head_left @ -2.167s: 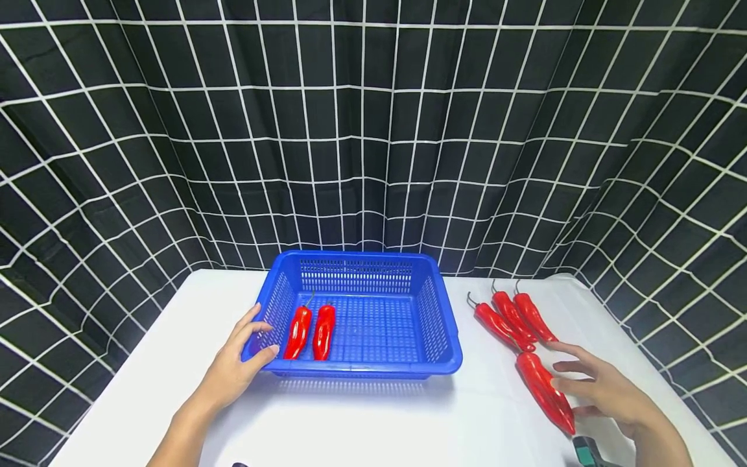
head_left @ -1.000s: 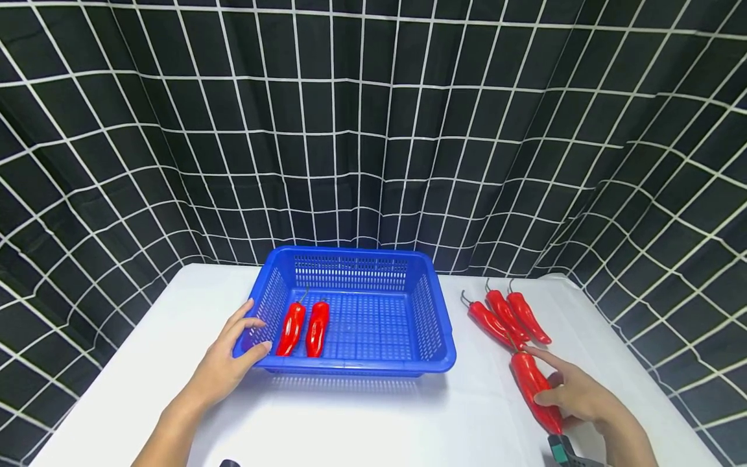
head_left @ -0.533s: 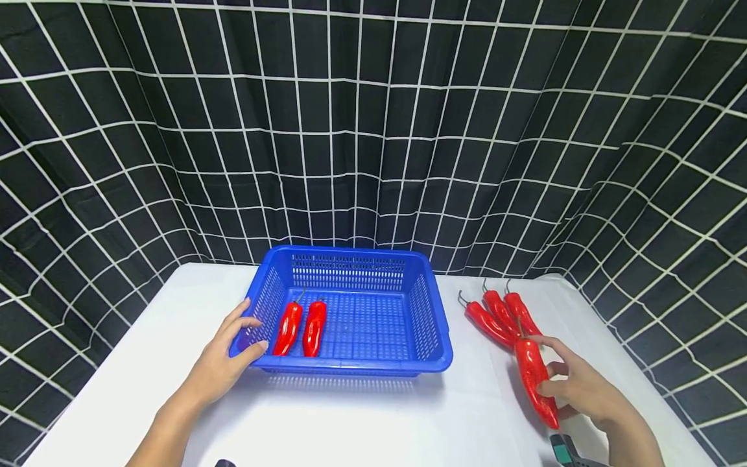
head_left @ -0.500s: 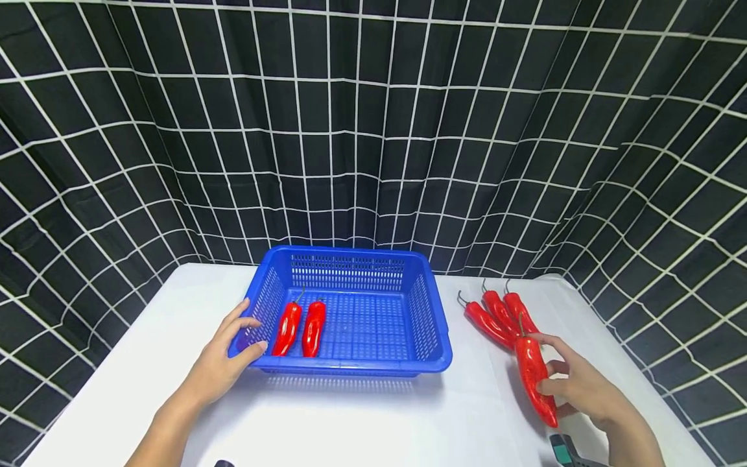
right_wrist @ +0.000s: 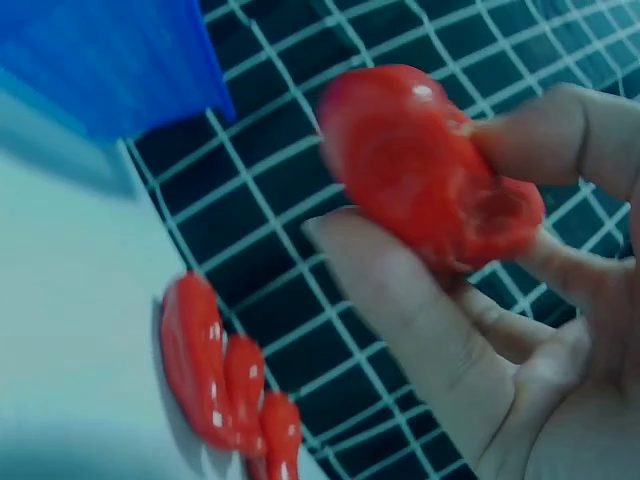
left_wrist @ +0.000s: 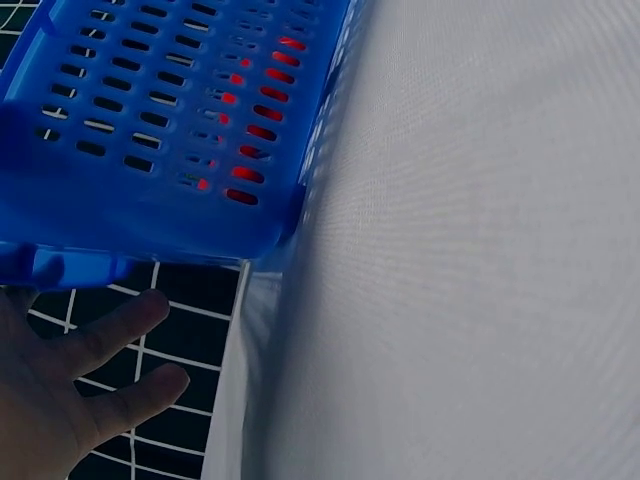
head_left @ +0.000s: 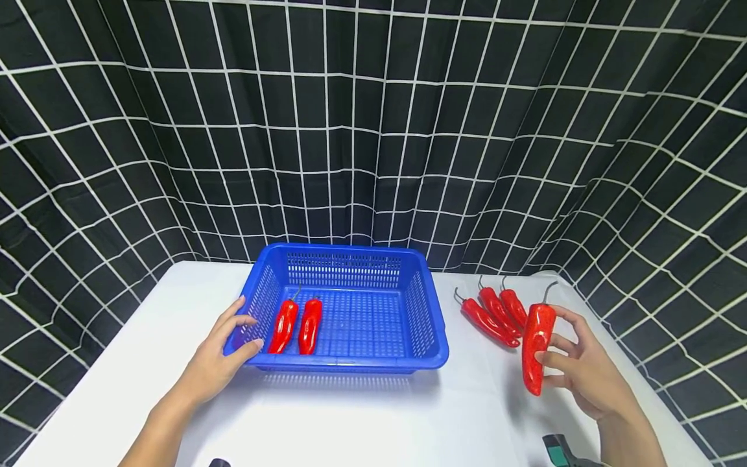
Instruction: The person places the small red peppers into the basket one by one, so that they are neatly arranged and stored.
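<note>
My right hand [head_left: 589, 363] pinches a red chili pepper [head_left: 537, 344] between thumb and fingers, raised off the white table with its stem up. In the right wrist view this pepper [right_wrist: 400, 150] shows its blunt end, slightly blurred. My left hand [head_left: 218, 353] rests at the left rim of a blue plastic basket [head_left: 350, 361], fingers spread and fairly straight. Two red peppers [head_left: 284, 327] lie side by side in the basket's left part. Through the slots in the left wrist view, bits of red show behind the basket wall [left_wrist: 120, 190].
Three more red peppers [head_left: 489, 322] lie on the white table [head_left: 350, 415], right of the basket. A dark device with a green patch [head_left: 557, 449] sits by my right wrist. Black curtains with white grid lines [head_left: 373, 130] stand behind and at both sides.
My right hand has closed on the nearest loose pepper and lifted it from the table, tilting it more upright. My left hand stays at the basket rim. The whole view has shifted slightly.
</note>
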`<move>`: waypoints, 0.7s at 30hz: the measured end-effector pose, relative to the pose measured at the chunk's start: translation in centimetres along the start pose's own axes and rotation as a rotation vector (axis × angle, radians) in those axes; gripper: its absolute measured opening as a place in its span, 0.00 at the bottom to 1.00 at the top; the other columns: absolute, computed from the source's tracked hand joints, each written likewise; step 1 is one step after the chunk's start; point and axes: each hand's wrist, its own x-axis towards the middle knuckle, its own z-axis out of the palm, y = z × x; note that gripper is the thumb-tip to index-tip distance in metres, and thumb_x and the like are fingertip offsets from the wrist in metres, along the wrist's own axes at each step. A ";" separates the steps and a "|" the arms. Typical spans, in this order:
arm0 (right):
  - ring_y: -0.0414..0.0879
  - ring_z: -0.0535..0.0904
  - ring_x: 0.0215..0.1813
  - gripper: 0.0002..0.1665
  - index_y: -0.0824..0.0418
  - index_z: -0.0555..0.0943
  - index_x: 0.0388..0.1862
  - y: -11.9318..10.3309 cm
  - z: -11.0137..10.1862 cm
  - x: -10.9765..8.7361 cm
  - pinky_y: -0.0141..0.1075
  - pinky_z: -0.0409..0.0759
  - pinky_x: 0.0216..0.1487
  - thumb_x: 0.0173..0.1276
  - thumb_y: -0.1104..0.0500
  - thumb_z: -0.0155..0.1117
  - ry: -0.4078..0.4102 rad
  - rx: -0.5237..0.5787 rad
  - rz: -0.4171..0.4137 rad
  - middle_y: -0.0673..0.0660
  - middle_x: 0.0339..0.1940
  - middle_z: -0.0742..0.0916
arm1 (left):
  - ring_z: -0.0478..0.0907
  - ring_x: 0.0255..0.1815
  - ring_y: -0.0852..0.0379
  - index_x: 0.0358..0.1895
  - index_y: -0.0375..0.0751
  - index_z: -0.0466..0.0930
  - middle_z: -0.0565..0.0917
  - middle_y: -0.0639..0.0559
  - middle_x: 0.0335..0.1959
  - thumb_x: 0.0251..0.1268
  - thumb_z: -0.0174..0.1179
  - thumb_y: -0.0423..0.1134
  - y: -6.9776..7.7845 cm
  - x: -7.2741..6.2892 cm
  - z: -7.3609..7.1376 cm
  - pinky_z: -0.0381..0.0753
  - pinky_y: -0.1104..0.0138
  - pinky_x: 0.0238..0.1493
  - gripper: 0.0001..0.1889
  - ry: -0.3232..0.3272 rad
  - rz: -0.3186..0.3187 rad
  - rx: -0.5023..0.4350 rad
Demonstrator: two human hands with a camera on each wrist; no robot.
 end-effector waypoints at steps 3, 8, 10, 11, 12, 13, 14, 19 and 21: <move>0.43 0.83 0.45 0.50 0.40 0.51 0.72 -0.9 0.8 -0.3 0.54 0.82 0.35 0.62 0.67 0.68 0.023 0.077 -0.024 0.52 0.53 0.75 | 0.45 0.74 0.33 0.56 0.40 0.73 0.50 0.47 0.77 0.66 0.61 0.45 -0.1 0.0 0.0 0.49 0.29 0.59 0.19 0.007 0.007 -0.007; 0.40 0.81 0.47 0.51 0.41 0.50 0.73 -2.0 2.1 -1.0 0.55 0.82 0.36 0.62 0.67 0.67 0.050 0.101 -0.038 0.58 0.60 0.68 | 0.45 0.74 0.33 0.56 0.40 0.72 0.50 0.48 0.77 0.67 0.60 0.46 -0.2 0.0 0.0 0.49 0.29 0.60 0.20 0.002 0.019 -0.012; 0.40 0.80 0.48 0.51 0.41 0.49 0.73 -2.3 2.7 -1.1 0.55 0.82 0.36 0.62 0.68 0.67 0.048 0.112 -0.043 0.59 0.62 0.66 | 0.45 0.74 0.33 0.56 0.41 0.72 0.50 0.48 0.77 0.67 0.60 0.47 -0.2 0.0 -0.1 0.49 0.29 0.60 0.20 0.003 0.017 -0.013; 0.40 0.80 0.49 0.51 0.42 0.49 0.73 -2.5 2.9 -1.2 0.55 0.82 0.36 0.62 0.68 0.67 0.043 0.120 -0.047 0.59 0.63 0.65 | 0.45 0.74 0.33 0.56 0.41 0.73 0.50 0.48 0.77 0.67 0.61 0.47 -0.1 0.0 -0.1 0.49 0.29 0.60 0.20 0.004 0.016 -0.016; 0.41 0.80 0.49 0.50 0.42 0.49 0.73 -2.6 3.2 -1.2 0.55 0.82 0.37 0.62 0.68 0.67 0.039 0.129 -0.050 0.59 0.63 0.65 | 0.45 0.74 0.34 0.56 0.41 0.73 0.50 0.48 0.77 0.66 0.61 0.47 -0.1 0.0 -0.1 0.49 0.29 0.60 0.20 0.008 0.017 -0.016; 0.41 0.79 0.50 0.50 0.42 0.49 0.73 -2.8 3.4 -1.3 0.55 0.81 0.37 0.62 0.68 0.67 0.036 0.137 -0.055 0.59 0.64 0.64 | 0.45 0.74 0.34 0.56 0.41 0.73 0.50 0.48 0.77 0.66 0.61 0.47 -0.1 0.0 -0.1 0.49 0.29 0.60 0.20 0.011 0.018 -0.018; 0.42 0.79 0.50 0.50 0.42 0.50 0.73 -2.9 3.7 -1.3 0.55 0.81 0.37 0.62 0.68 0.67 0.032 0.138 -0.059 0.60 0.64 0.64 | 0.45 0.74 0.34 0.56 0.41 0.73 0.50 0.48 0.77 0.66 0.61 0.47 -0.1 0.0 0.0 0.49 0.30 0.60 0.20 0.012 0.020 -0.020; 0.44 0.79 0.51 0.49 0.44 0.49 0.72 -3.5 5.2 -1.5 0.56 0.81 0.38 0.63 0.67 0.66 0.009 0.161 -0.055 0.61 0.64 0.65 | 0.45 0.74 0.34 0.56 0.41 0.73 0.51 0.48 0.77 0.66 0.61 0.47 -0.1 0.1 0.1 0.49 0.29 0.60 0.20 0.013 0.017 -0.017; 0.46 0.79 0.52 0.49 0.44 0.49 0.72 -3.8 5.9 -1.5 0.56 0.81 0.39 0.63 0.67 0.67 0.001 0.167 -0.049 0.61 0.64 0.65 | 0.45 0.74 0.34 0.56 0.41 0.73 0.51 0.48 0.77 0.66 0.61 0.46 -0.1 0.1 0.1 0.49 0.29 0.60 0.20 0.014 0.014 -0.017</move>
